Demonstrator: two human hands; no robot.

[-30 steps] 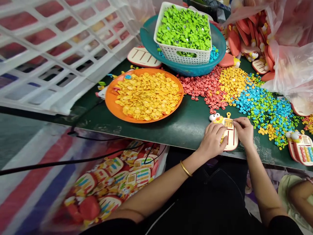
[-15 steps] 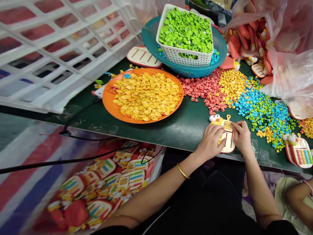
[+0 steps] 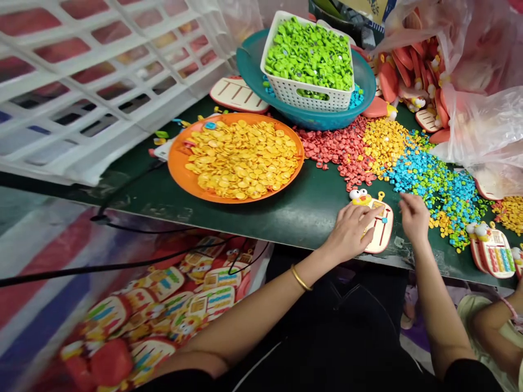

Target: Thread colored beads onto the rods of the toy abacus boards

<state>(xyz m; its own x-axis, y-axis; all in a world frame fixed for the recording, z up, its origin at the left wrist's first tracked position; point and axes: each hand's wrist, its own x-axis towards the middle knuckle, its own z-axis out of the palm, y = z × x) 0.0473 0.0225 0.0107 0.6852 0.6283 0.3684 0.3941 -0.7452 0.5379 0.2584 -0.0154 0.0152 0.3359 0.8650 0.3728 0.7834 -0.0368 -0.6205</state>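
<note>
A cream and red duck-faced toy board [image 3: 373, 239] lies near the table's front edge, its bulging eyes and yellow beak toward the far side. My left hand [image 3: 350, 231] grips it from the left, fingers over its face and covering much of that side. One small blue bead [image 3: 384, 220] sits on a slot of the board. To the right, apart from the board, my right hand [image 3: 415, 219] is raised near the loose blue and green beads [image 3: 425, 182]. Its fingers look slightly apart, with nothing visible in them.
An orange plate [image 3: 175, 174] holds yellow pieces. Behind it, a white basket [image 3: 281, 90] of green pieces stands in a teal basin [image 3: 249, 60]. Red beads [image 3: 339, 147] and yellow beads [image 3: 384, 141] lie heaped. Finished-looking boards [image 3: 500, 253] sit at right, near another person's arm [image 3: 496, 326].
My right hand has left the board and moved right toward the loose beads. A blue bead now shows on the board's slot. My left hand stays on the board.
</note>
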